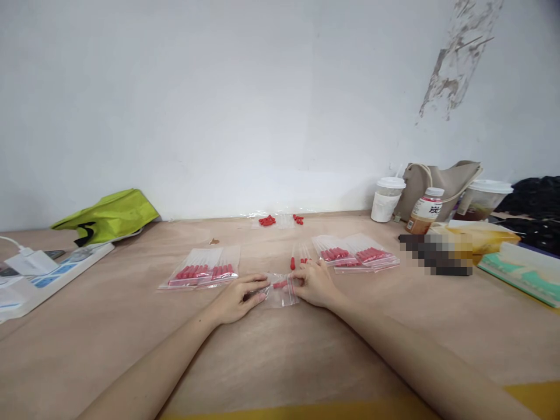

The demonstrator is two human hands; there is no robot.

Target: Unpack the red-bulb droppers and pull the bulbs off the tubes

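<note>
A small clear zip bag (280, 299) lies flat on the table between my hands, its red-lined edge towards the right. A red-ended piece (280, 284) shows in it; the rest of that piece is hard to make out. My left hand (240, 297) has its fingers closed over the bag's left side. At the red-lined edge, my right hand (315, 284) pinches the bag; whether it also grips a tube is hidden. Just beyond the right fingers lie several thin clear tubes with red ends (293, 263).
Filled bags of red-ended tubes lie left (199, 271) and right (354, 254). Loose red pieces (267, 221) are by the wall. A power strip (65, 274) and green bag (109, 216) stand left; a cup (387, 199), bottle (424, 211) and tissue pack (520, 273) stand right.
</note>
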